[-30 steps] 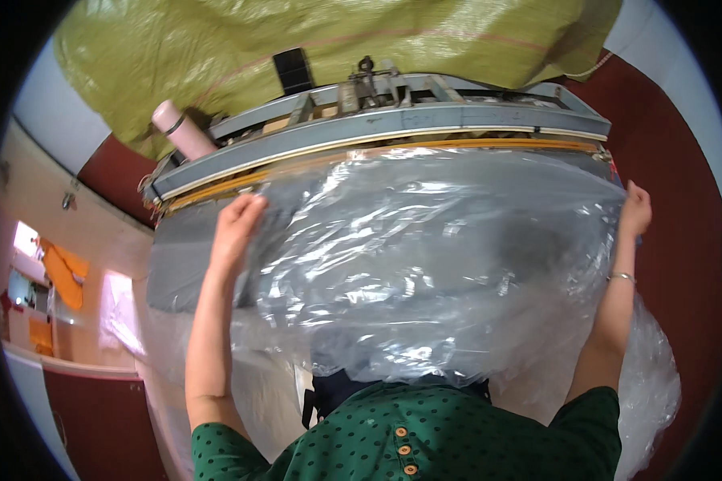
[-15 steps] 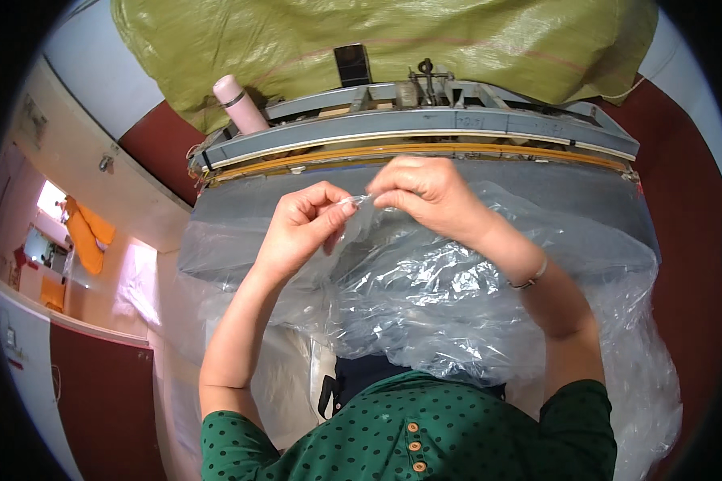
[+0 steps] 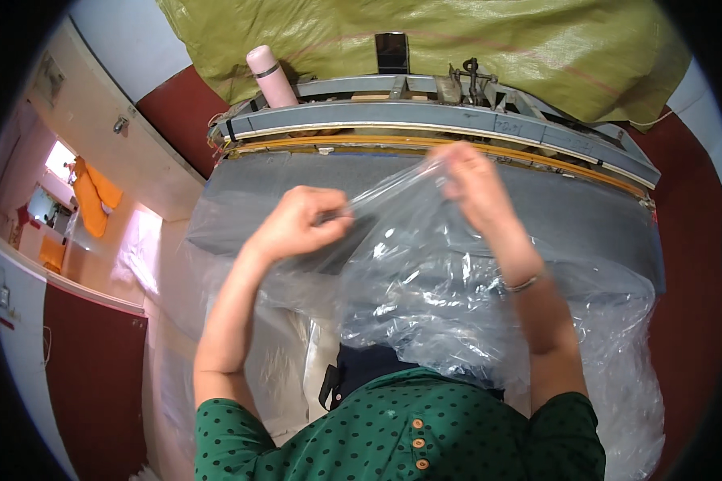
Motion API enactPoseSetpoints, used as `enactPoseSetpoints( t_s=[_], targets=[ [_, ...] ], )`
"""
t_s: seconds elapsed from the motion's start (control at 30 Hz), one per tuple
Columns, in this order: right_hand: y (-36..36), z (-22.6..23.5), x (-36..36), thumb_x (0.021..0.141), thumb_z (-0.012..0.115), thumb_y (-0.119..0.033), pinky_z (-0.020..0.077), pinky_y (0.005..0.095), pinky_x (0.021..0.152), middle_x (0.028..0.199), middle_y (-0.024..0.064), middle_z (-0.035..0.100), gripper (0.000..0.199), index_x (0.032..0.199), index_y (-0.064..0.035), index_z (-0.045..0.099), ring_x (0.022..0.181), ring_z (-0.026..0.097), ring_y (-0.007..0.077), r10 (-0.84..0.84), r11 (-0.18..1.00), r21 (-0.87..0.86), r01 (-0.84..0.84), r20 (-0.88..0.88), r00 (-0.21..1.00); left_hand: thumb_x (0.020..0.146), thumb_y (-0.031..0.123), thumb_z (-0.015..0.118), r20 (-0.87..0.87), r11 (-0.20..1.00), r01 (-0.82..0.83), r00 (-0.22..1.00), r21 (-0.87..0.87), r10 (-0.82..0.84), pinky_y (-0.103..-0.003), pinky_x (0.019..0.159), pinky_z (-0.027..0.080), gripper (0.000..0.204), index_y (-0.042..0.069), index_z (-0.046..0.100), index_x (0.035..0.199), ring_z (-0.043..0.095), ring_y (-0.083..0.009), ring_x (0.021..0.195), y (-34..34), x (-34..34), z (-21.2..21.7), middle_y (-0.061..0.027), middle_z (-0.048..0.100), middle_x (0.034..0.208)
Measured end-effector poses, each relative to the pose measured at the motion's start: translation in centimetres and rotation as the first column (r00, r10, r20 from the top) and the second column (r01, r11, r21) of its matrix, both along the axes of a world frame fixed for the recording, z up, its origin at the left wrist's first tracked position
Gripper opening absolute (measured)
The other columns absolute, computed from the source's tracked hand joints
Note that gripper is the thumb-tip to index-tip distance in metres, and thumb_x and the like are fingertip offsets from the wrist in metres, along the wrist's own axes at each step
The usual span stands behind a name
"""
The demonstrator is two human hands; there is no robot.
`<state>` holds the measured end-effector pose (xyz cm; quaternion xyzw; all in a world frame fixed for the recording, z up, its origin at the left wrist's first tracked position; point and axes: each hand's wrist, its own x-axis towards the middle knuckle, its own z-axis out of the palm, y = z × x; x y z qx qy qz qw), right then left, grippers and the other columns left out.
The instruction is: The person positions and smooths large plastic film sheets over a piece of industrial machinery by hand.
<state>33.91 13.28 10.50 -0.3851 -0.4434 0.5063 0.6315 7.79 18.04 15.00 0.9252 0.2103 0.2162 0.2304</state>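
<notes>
A large sheet of clear plastic film (image 3: 425, 272) spreads over the grey work surface and hangs down at the right and over my lap. My left hand (image 3: 303, 223) is closed on the film's edge at the left. Farther up and to the right, my right hand (image 3: 475, 186), somewhat blurred, grips the same edge near the yellow-orange strips. Between the two hands the edge is drawn taut in a slanting line. Below it the film falls in shiny creases. Whether the film is one layer or two I cannot tell.
Beyond the grey surface (image 3: 297, 180) runs a long metal frame (image 3: 361, 117) with yellow-orange strips (image 3: 361, 142). A pink bottle (image 3: 271, 78), a dark phone-like slab (image 3: 391, 53) and a metal clamp (image 3: 472, 80) are at the frame. Behind hangs a yellow-green sheet (image 3: 521, 48); a door (image 3: 128, 144) stands at left.
My hands have drawn apart. The right has moved right and slightly up with the film, stretching its edge between them. My left hand has turned knuckles up. The view has shifted slightly.
</notes>
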Motion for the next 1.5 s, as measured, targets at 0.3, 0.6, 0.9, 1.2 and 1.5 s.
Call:
enactPoseSetpoints(
  t_s=[0.3,0.6,0.9,1.2,1.5],
  targets=[
    [-12.2,-9.6,35.5,0.087,0.046,-0.029,0.0398,0.0295,0.083,0.099,0.0102,0.06,0.035,0.104,-0.0001,0.057,0.094,0.054,0.019,-0.738,0.353,0.349,0.868,0.674,0.029,0.062,0.018,0.059,-0.514,0.652,-0.64,0.43,0.406,0.742,-0.036,0.066,0.047,0.026,0.004,0.063,0.083,0.06,-0.029,0.073,11.2,-26.0,1.1,-0.0169,0.062,0.078],
    [-23.6,-9.9,43.5,0.088,0.033,-0.042,0.0416,0.0466,0.073,0.098,0.0204,0.056,0.043,0.101,-0.006,0.053,0.094,0.051,0.0395,-0.086,0.002,0.271,0.963,0.959,-0.27,0.07,0.019,0.063,0.168,0.47,-0.869,0.492,0.153,0.855,-0.034,0.089,0.035,0.049,0.007,0.045,0.114,0.044,-0.0298,0.109,16.3,-19.6,-9.1,-0.0148,0.048,0.117],
    [-25.9,-9.2,43.2,0.088,0.036,-0.039,0.045,0.0451,0.065,0.082,0.0183,0.06,0.037,0.09,-0.0079,0.057,0.08,0.058,0.0361,0.028,-0.049,0.416,0.908,0.909,-0.415,0.079,0.043,0.053,-0.077,0.423,-0.882,0.416,0.207,0.906,-0.038,0.091,0.036,0.048,0.011,0.052,0.115,0.048,-0.0295,0.108,21.4,-19.0,-15.2,-0.0122,0.051,0.118],
    [-25.0,-8.9,41.3,0.087,0.039,-0.034,0.0448,0.045,0.07,0.084,0.0198,0.06,0.033,0.09,-0.0073,0.058,0.082,0.058,0.0363,0.061,-0.1,0.404,0.909,0.915,-0.4,0.085,0.023,0.052,0.267,0.384,0.239,0.963,-0.892,0.02,-0.028,0.072,0.045,0.021,0.003,0.056,0.081,0.058,-0.0202,0.079,-2.9,13.6,-7.6,-0.0125,0.061,0.085],
    [-24.1,-8.1,41.0,0.086,0.04,-0.035,0.0441,0.0468,0.07,0.086,0.0205,0.059,0.035,0.089,-0.0044,0.056,0.083,0.056,0.038,-0.055,-0.062,0.359,0.931,0.93,-0.363,0.08,0.01,0.058,0.256,-0.163,0.224,0.942,-0.961,-0.218,-0.032,0.086,0.038,0.039,-0.001,0.046,0.115,0.054,-0.0174,0.095,-18.7,24.4,-11.4,-0.0114,0.057,0.104]
  ],
)
